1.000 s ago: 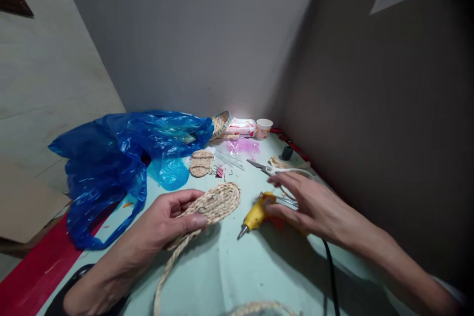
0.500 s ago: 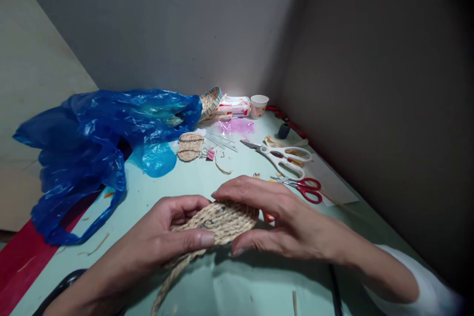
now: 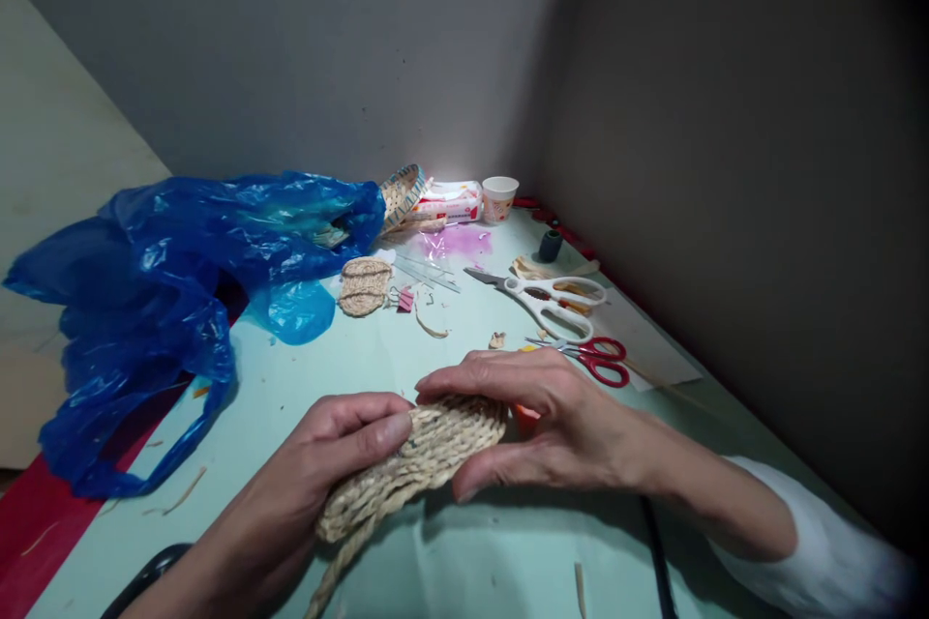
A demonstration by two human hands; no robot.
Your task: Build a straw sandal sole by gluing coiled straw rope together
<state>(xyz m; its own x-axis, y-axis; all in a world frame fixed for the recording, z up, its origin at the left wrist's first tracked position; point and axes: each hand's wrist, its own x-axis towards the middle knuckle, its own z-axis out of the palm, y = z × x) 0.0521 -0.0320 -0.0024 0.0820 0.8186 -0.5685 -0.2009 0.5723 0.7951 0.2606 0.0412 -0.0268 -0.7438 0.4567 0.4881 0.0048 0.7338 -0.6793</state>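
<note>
The left grip [image 3: 319, 453] is closed on a coiled braided piece [image 3: 444, 450], its thumb pressed flat on the upper face and the rest of the fingers mostly hidden behind and below. The braided piece slants up and to the right out of that grip, its lower rounded end just under the left grip and its other end inside the right grip [image 3: 562, 424]. The right grip clasps that end, fingers bent over the far edge and thumb along the near edge; how firmly it squeezes cannot be told. A loose braided cord [image 3: 340, 573] runs down from the piece, just right of the left grip. An orange-red patch [image 3: 526, 419], most of it hidden, shows between the right grip's thumb and forefinger. Just beyond the right grip, red-handled scissors [image 3: 582, 352] lie on the worktop [image 3: 348, 363], with white-handled scissors [image 3: 518, 288] farther out. Beyond the left grip are a small flat woven oval [image 3: 365, 287] and a pink clip [image 3: 404, 301] beside it. A crumpled blue bag [image 3: 160, 242] lies to the left grip's far left. A black cable [image 3: 657, 556] runs below the right grip's wrist.
</note>
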